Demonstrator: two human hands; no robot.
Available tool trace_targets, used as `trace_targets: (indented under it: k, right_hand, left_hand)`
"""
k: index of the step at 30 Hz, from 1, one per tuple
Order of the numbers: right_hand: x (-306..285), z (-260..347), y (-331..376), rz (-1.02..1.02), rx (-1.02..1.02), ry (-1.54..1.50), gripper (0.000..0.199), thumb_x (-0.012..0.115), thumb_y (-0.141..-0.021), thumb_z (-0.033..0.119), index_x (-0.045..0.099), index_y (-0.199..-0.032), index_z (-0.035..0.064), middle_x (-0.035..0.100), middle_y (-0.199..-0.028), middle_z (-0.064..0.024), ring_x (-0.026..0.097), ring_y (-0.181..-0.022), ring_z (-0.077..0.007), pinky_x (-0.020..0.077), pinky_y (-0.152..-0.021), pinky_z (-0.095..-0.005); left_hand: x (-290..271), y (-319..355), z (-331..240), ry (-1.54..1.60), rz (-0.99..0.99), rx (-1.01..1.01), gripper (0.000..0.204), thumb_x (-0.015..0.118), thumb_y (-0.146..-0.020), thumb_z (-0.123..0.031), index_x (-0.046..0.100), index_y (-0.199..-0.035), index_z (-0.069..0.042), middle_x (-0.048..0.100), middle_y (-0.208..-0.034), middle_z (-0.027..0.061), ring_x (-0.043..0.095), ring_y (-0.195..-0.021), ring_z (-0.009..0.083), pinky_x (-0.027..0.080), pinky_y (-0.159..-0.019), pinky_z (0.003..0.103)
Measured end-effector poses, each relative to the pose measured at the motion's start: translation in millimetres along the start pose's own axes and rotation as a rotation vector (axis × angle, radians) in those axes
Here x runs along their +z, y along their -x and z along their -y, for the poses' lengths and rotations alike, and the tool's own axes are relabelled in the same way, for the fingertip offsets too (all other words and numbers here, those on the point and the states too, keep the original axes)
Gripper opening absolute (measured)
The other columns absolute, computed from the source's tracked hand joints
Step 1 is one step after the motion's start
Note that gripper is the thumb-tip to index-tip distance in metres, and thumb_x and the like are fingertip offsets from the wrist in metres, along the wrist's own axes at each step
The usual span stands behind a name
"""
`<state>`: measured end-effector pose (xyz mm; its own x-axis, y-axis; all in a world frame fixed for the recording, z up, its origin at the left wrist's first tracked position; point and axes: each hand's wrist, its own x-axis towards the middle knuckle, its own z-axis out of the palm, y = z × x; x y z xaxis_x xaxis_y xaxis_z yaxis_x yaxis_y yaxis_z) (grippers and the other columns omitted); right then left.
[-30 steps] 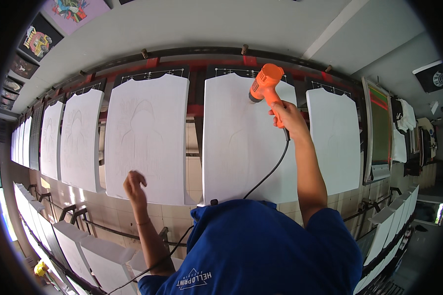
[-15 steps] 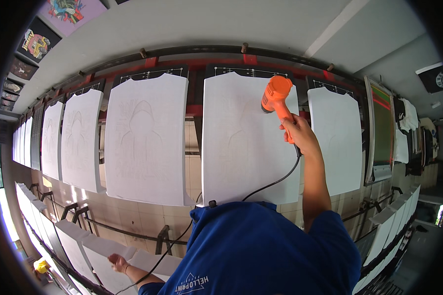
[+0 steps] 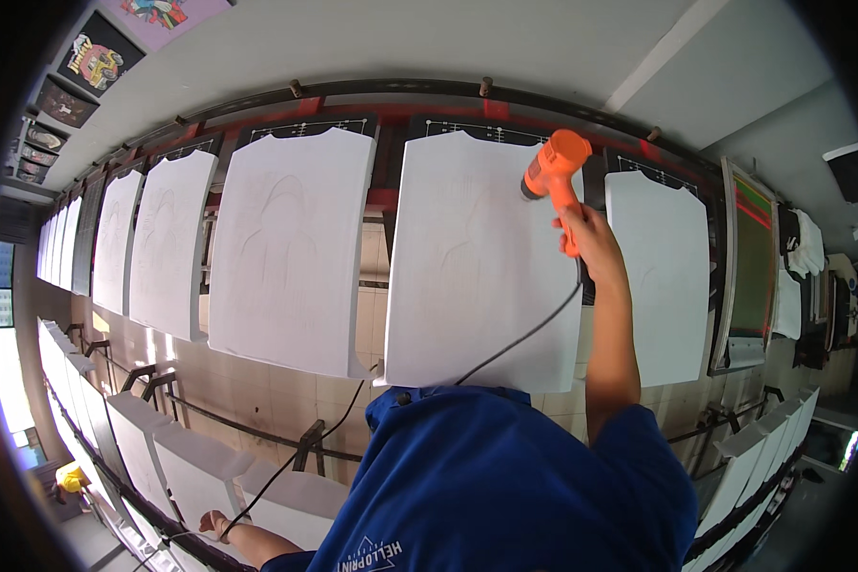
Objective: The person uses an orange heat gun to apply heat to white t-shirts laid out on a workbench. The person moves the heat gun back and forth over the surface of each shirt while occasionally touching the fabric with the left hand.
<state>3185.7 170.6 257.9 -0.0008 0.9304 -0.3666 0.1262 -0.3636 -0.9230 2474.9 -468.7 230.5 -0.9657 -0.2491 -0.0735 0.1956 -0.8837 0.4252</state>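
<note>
My right hand (image 3: 593, 246) is closed round the handle of an orange heat gun (image 3: 560, 164). The gun is held over the upper right part of a white T-shirt (image 3: 467, 286) spread on a dark board. Its dark nozzle points left and down, and the shirt bears a faint line drawing. A black cord (image 3: 524, 336) hangs from the handle and runs down past my body to the lower left. There, low and out to the side, is my left hand (image 3: 215, 523), small and partly hidden; the cord crosses it, and whether its fingers grip it is unclear.
More white shirts on boards flank this one, including a left neighbour (image 3: 286, 257) with a faint hooded outline and a right one (image 3: 656, 286). A framed screen (image 3: 745, 257) stands at the far right. Behind the boards runs a dark rail (image 3: 391, 88); another row of white-covered boards (image 3: 195, 467) lies nearer me.
The heat gun and my right hand have moved up and slightly right over the shirt. My left hand has shifted slightly down and left, closer to the cord. The view has turned a little.
</note>
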Motion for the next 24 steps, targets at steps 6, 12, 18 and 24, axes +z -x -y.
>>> trace_targets:
  k: [6, 12, 18, 24]
  right_hand:
    - [-8, -1, -31, 0.08, -0.032, -0.021, 0.047, 0.06, -0.093, 0.039, 0.056, -0.115, -0.0018, 0.061, -0.088, -0.0067, 0.051, -0.061, -0.008, 0.044, -0.053, -0.0233]
    - [-47, -10, -22, 0.03, -0.022, -0.016, 0.046, 0.063, -0.091, 0.038, 0.056, -0.112, -0.0016, 0.061, -0.087, -0.0052, 0.054, -0.064, -0.0083, 0.047, -0.054, -0.0236]
    - [-68, -15, -14, -0.031, -0.053, -0.059, 0.042, 0.064, -0.091, 0.036, 0.057, -0.109, -0.002, 0.059, -0.084, -0.0042, 0.052, -0.063, -0.0076, 0.0471, -0.056, -0.0235]
    - [-45, -12, -25, 0.149, -0.046, -0.116, 0.043, 0.063, -0.091, 0.035, 0.058, -0.113, -0.0016, 0.061, -0.087, -0.0048, 0.053, -0.065, -0.0076, 0.0463, -0.056, -0.0231]
  left_hand:
    - [20, 41, -64, 0.003, 0.285, -0.254, 0.033, 0.036, -0.102, -0.025, 0.058, -0.109, -0.001, 0.062, -0.114, 0.0128, 0.058, -0.103, 0.0278, 0.044, -0.094, 0.038]
    - [53, 82, -128, -0.106, 0.746, -0.584, 0.028, 0.038, -0.103, -0.022, 0.057, -0.109, -0.003, 0.061, -0.121, 0.0111, 0.056, -0.108, 0.0265, 0.043, -0.097, 0.036]
    - [99, 167, -134, -0.437, 0.428, -0.257, 0.026, 0.046, -0.1, -0.02, 0.058, -0.111, 0.001, 0.06, -0.106, 0.0099, 0.052, -0.102, 0.0256, 0.04, -0.097, 0.036]
    - [99, 158, -140, -0.928, 0.744, -0.457, 0.025, 0.046, -0.101, -0.026, 0.059, -0.104, -0.005, 0.057, -0.115, 0.005, 0.054, -0.101, 0.022, 0.043, -0.096, 0.036]
